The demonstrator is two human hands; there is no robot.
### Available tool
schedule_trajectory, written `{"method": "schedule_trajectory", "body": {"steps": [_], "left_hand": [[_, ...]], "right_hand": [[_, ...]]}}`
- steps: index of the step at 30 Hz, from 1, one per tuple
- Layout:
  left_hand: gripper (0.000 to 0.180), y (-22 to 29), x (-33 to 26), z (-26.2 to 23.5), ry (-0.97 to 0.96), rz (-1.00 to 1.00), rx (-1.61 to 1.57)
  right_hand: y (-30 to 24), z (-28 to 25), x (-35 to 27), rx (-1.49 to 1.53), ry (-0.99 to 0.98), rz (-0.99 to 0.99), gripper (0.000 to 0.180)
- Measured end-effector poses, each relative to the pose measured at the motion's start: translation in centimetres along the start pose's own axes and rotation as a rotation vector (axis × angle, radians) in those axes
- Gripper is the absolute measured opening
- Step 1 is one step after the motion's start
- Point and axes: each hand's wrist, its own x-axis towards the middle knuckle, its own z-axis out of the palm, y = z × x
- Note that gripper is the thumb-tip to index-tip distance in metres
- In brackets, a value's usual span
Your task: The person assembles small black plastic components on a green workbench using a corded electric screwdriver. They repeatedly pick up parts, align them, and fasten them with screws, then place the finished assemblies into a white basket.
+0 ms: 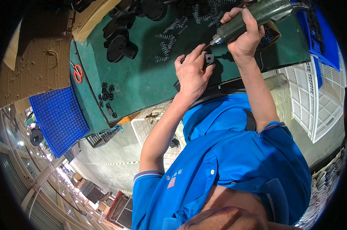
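Left hand [193, 76]: back up, fingers bent | right hand [245, 40]: curled, gripping | forearms [164, 128]: extended forward

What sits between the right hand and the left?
In the head view, the silver nose and thin bit of the green power tool, held in the right hand, point toward the left hand.

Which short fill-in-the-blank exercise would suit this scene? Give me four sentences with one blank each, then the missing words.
1. The dark green electric screwdriver is held in the person's ____ hand.
2. The coiled wire pieces on the green table are ____.
3. The tool with red-orange finger loops is a pair of ____.
4. The colour of the person's shirt is mainly ____.

Missing words: right; springs; scissors; blue.
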Motion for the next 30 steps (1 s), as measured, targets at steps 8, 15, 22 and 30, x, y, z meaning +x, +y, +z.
{"method": "schedule_trajectory", "body": {"steps": [8,15,22,30], "left_hand": [[0.038,0.1,0.0,0.0,0.007,0.000,-0.002],[0.037,0.1,0.0,0.1,0.017,0.004,-0.009],[0.037,0.1,0.0,0.2,0.026,0.009,-0.014],[0.041,-0.1,0.0,0.4,0.043,0.026,-0.020]], "right_hand": [[0.4,0.0,-0.2,-0.010,0.036,0.058,0.021],[-0.7,0.5,0.1,-0.041,0.008,-0.022,0.021],[0.0,0.3,0.0,-0.023,0.045,0.010,0.020],[-0.2,0.6,-0.1,-0.018,0.052,0.010,0.018]]}}
